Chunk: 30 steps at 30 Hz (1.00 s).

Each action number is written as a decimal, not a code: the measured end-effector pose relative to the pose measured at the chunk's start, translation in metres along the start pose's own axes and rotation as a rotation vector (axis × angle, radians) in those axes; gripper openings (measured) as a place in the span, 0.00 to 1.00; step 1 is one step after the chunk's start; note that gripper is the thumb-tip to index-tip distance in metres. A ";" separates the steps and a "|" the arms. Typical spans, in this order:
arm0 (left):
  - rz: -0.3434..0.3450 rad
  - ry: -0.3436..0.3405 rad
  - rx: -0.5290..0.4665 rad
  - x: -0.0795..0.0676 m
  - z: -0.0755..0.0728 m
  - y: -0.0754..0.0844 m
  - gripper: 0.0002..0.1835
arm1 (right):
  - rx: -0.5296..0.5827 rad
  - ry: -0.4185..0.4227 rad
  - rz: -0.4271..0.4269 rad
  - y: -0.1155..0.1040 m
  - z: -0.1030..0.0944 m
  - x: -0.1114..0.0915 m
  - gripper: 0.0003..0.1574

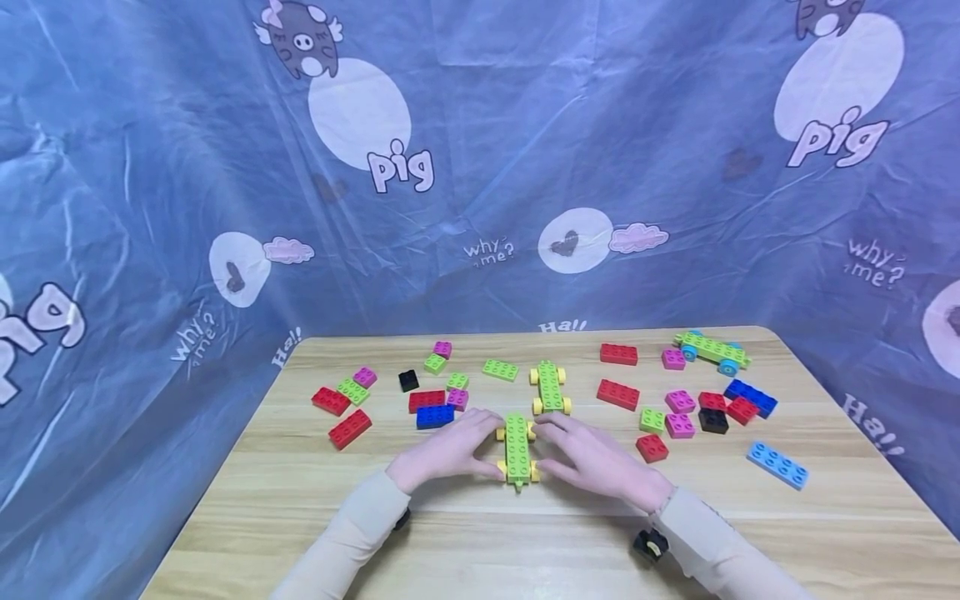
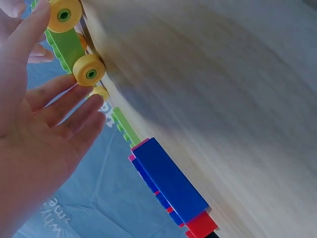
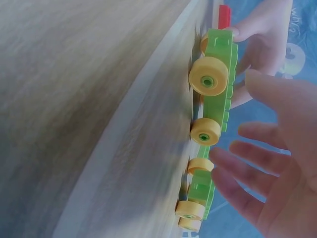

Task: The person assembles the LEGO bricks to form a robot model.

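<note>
A lime-green toy car base (image 1: 517,450) with studs and yellow wheels stands on the table between the two hands. On its left, the left hand (image 1: 457,450) has thumb and fingertips right at the wheels, with the fingers loosely spread in the left wrist view. Opposite it is the right hand (image 1: 592,454), its relaxed fingers spread beside the car base; the right wrist view shows the palm with nothing in it. Just beyond, a second lime-green car base (image 1: 550,385), also yellow-wheeled, stands close to the right fingertips.
Left of the cars lie red bricks (image 1: 350,429), a blue brick (image 1: 435,417) and a black brick (image 1: 408,381). To the right are magenta bricks (image 1: 680,426), a light-blue brick (image 1: 777,465) and a blue-wheeled green car base (image 1: 712,350). A blue printed cloth (image 1: 480,167) hangs behind the table.
</note>
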State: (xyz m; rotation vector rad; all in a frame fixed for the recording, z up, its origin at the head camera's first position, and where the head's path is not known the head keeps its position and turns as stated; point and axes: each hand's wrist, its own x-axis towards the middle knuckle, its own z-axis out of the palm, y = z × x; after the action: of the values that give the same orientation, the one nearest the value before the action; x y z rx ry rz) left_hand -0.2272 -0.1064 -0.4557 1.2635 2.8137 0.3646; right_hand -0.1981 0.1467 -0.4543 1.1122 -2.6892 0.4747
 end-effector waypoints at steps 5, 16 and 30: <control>0.006 -0.014 -0.027 -0.001 -0.001 0.003 0.41 | -0.002 -0.005 0.014 0.000 0.001 -0.001 0.39; -0.002 -0.030 -0.016 0.002 0.000 0.009 0.42 | -0.038 -0.040 0.016 0.001 0.000 -0.005 0.46; 0.021 -0.025 0.008 0.006 0.004 0.015 0.44 | -0.060 -0.025 -0.016 0.008 0.001 -0.009 0.46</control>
State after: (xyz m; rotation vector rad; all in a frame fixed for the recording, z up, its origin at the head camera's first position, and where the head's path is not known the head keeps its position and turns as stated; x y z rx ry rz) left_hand -0.2193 -0.0917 -0.4561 1.2902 2.7868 0.3364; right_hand -0.1974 0.1574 -0.4598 1.1290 -2.6948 0.3774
